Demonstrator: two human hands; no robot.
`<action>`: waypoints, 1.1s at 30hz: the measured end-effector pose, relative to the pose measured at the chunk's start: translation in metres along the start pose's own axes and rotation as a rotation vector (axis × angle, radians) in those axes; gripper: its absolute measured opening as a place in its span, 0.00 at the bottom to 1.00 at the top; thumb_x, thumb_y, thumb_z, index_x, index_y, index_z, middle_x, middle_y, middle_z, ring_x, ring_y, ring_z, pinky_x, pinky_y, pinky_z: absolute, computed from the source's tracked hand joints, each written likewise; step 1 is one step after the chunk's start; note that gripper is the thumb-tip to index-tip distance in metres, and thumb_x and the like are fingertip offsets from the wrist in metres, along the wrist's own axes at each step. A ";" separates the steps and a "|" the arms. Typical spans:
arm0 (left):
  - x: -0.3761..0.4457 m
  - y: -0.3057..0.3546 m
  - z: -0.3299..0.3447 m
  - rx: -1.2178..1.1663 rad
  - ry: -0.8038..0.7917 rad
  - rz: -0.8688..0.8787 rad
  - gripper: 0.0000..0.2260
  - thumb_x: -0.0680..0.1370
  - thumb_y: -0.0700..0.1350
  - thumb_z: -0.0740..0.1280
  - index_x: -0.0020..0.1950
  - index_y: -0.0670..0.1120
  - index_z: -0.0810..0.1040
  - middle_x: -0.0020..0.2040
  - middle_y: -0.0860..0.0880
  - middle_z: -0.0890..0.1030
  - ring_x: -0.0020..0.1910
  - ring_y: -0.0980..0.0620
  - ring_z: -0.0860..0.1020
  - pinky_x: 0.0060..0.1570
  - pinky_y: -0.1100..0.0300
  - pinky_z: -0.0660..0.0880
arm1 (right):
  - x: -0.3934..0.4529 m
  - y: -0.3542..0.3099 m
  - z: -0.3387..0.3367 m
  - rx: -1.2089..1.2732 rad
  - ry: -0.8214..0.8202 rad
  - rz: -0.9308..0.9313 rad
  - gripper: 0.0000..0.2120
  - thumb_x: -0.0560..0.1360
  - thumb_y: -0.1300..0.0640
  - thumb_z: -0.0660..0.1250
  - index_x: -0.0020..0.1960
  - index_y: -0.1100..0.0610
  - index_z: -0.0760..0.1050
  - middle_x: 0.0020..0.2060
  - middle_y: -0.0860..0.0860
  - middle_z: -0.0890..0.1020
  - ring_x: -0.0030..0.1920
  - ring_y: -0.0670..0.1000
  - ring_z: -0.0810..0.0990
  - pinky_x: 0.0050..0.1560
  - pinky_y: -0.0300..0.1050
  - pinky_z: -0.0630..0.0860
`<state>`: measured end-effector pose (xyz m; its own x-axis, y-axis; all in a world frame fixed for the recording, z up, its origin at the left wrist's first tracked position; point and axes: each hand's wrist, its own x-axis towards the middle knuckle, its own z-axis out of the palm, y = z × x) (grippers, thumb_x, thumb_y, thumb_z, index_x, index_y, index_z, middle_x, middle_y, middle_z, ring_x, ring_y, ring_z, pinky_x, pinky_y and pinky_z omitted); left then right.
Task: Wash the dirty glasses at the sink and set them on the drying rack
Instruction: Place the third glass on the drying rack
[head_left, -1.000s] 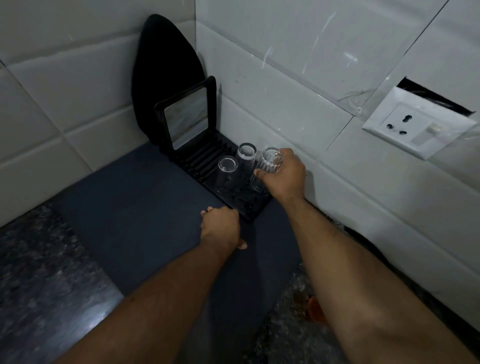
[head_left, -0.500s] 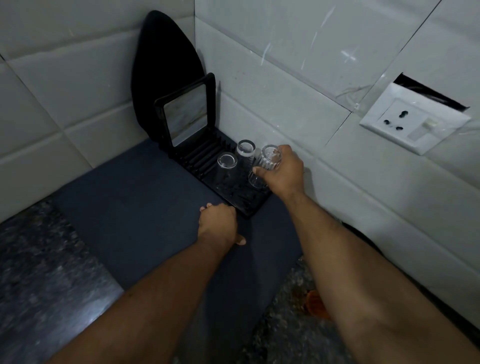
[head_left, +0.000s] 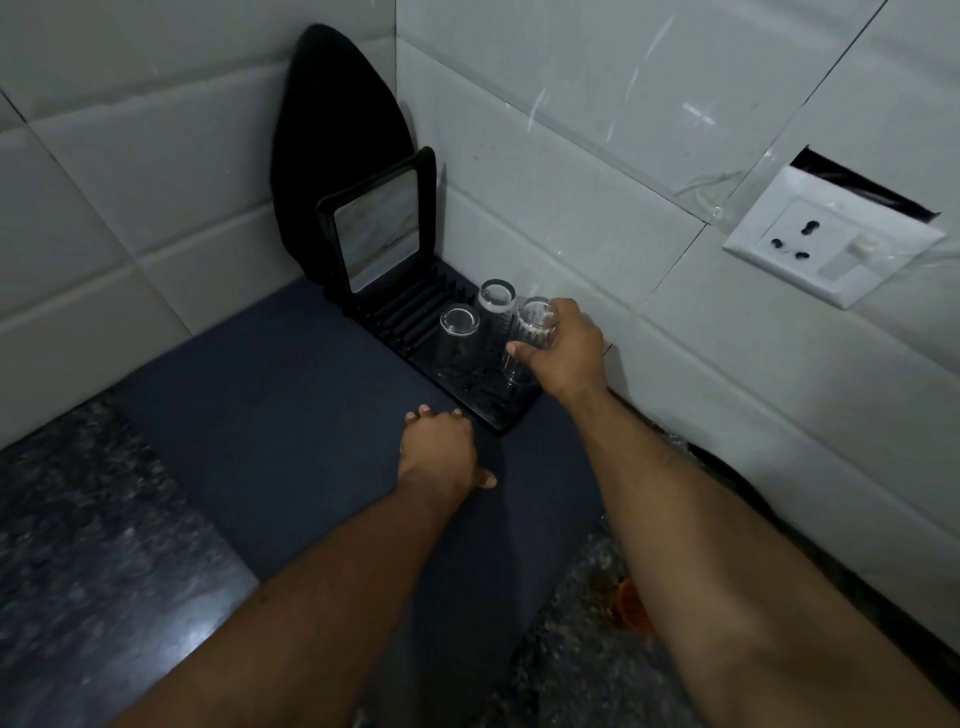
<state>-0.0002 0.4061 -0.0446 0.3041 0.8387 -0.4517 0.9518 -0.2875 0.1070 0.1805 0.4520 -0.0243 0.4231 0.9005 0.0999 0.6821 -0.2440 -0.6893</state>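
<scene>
White wall tiles are being met by a dark surface (head_left: 270, 415). On the drying rack (head_left: 467, 384), a ribbed glass (head_left: 524, 343) is still being gripped by the right hand (head_left: 566, 353), barely moved; release seems near. Two glasses (head_left: 457, 332) are standing beside it. The left hand (head_left: 441, 452), loosely curled, is being rested nearby.

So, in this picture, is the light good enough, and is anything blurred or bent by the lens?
Head view: dim light, with glare streaks on the wall tiles; the tile lines bow from the wide lens; the granite counter is smeared at the lower left; the clear glasses on the black drying rack are faint, mostly rims.
</scene>
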 end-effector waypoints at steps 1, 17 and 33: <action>0.000 0.000 0.000 -0.001 -0.001 -0.001 0.46 0.70 0.69 0.74 0.79 0.43 0.65 0.75 0.37 0.72 0.76 0.38 0.67 0.75 0.48 0.64 | 0.000 -0.001 0.001 -0.001 -0.001 0.013 0.31 0.64 0.54 0.85 0.63 0.55 0.76 0.54 0.54 0.83 0.49 0.49 0.81 0.46 0.30 0.72; -0.023 0.001 0.024 -0.142 0.020 -0.039 0.43 0.77 0.61 0.71 0.84 0.44 0.56 0.82 0.34 0.52 0.82 0.34 0.51 0.75 0.40 0.63 | -0.065 -0.019 -0.037 -0.029 -0.070 0.102 0.30 0.71 0.60 0.81 0.68 0.60 0.73 0.51 0.49 0.79 0.51 0.48 0.77 0.51 0.38 0.72; -0.194 0.085 0.089 -0.131 -0.009 0.294 0.25 0.67 0.60 0.77 0.55 0.46 0.78 0.58 0.44 0.80 0.53 0.43 0.80 0.47 0.51 0.79 | -0.255 0.030 -0.183 -0.280 -0.118 0.133 0.30 0.67 0.41 0.80 0.64 0.54 0.80 0.56 0.53 0.84 0.56 0.55 0.83 0.55 0.50 0.81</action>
<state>0.0187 0.1779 -0.0268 0.5674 0.7239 -0.3925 0.8202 -0.4544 0.3476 0.2021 0.1488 0.0610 0.4589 0.8855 -0.0732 0.7696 -0.4373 -0.4652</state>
